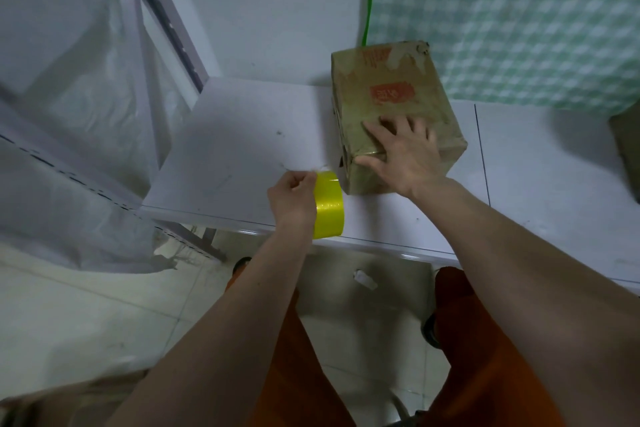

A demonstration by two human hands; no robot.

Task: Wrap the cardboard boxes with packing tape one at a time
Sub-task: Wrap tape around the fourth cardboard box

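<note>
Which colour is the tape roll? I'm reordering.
Bright yellow tape roll, gripped in the left hand; head view.

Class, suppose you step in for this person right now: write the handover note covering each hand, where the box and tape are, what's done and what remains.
Left hand: grips the yellow tape roll at the table's front edge, fingers curled round it.
Right hand: pressed flat on the cardboard box, fingers spread, steadying it.
Box stands on the table, just right of the roll.
Done: the box looks glossy, possibly some tape on; I cannot tell how much.
Left: carry the tape round the box, then cut.
</note>
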